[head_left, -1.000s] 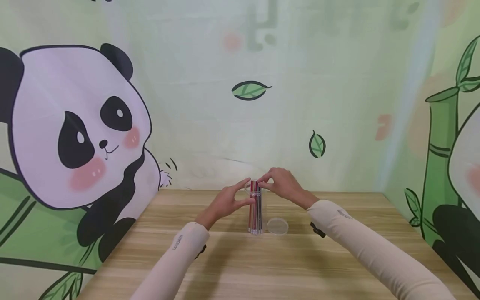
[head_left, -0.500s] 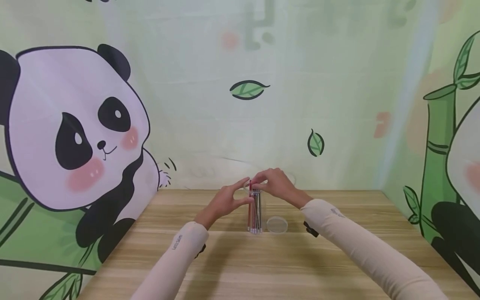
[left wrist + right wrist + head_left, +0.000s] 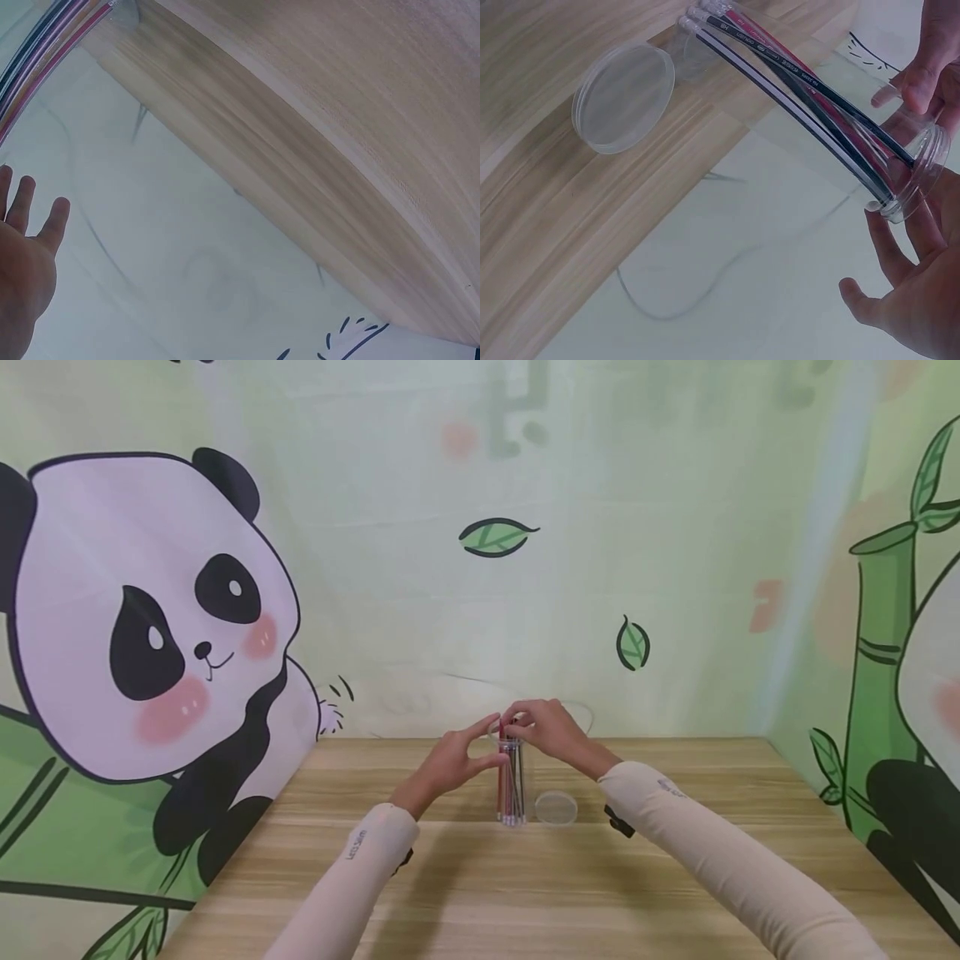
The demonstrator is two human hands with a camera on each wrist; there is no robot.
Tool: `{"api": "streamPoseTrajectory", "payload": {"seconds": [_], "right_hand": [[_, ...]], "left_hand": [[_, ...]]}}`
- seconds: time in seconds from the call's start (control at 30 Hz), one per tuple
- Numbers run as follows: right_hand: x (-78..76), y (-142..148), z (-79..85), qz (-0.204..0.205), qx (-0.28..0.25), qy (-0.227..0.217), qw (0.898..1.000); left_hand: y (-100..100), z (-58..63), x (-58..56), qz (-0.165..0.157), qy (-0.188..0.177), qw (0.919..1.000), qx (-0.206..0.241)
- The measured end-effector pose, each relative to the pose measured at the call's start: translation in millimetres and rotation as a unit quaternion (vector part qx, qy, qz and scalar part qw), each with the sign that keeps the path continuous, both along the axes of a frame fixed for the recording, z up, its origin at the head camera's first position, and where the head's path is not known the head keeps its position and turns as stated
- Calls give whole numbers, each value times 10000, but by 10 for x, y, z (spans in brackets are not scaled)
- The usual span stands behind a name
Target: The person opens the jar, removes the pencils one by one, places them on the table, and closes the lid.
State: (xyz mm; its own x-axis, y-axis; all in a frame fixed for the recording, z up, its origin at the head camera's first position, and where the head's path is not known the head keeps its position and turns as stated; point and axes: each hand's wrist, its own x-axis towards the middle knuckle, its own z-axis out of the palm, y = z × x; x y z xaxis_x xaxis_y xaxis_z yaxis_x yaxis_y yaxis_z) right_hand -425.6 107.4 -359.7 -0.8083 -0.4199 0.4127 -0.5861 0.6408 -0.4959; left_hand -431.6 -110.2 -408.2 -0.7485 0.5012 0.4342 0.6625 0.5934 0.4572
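Right hand (image 3: 557,727): thumb and forefinger are bent and clamped on the tops of the slim striped pencils (image 3: 509,789), red and dark, at the mouth of the tall clear plastic jar (image 3: 529,777). Which single pencil they pinch cannot be determined. The remaining fingers stand apart, presumably to leave the mouth accessible.

Left hand (image 3: 453,762): clamped on the jar near its neck, forefinger along the rim, thumb on the near side. The left wrist view shows the other fingers straight and spread. The high grip appears intended to steady the narrow jar while the right hand works at the opening.

Jar: upright on the pale wood-grain counter (image 3: 525,885), between the hands. The pencils stand inside it, bases grouped at the bottom, some crossing at a slight lean. The jar walls evidently limit that lean.

Lid: one clear round plastic lid (image 3: 557,808) lies flat on the counter just beside the jar base, on the right-hand side. It is off, which leaves the mouth accessible; its position seems chosen to be within reach.

Surroundings: pale sleeves (image 3: 735,860) cover both forearms. Behind the counter hangs a light green backdrop (image 3: 420,610) printed with pandas, leaves and bamboo.
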Motion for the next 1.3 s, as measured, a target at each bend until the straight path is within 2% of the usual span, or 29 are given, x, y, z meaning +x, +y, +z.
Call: {"api": "streamPoseTrajectory", "payload": {"seconds": [0.33, 0.7, 0.97, 1.3], "right_hand": [[6, 31, 26, -129, 127, 292, 9994], [51, 54, 163, -227, -49, 884, 9958], [41, 77, 247, -324, -81, 1059, 9938], [53, 79, 343, -392, -127, 1133, 9927]], "left_hand": [[14, 28, -7, -76, 144, 9999, -38], [19, 26, 14, 10, -67, 10000, -34], [22, 30, 39, 69, -322, 9995, -11], [-4, 17, 5, -41, -251, 9997, -37]]}}
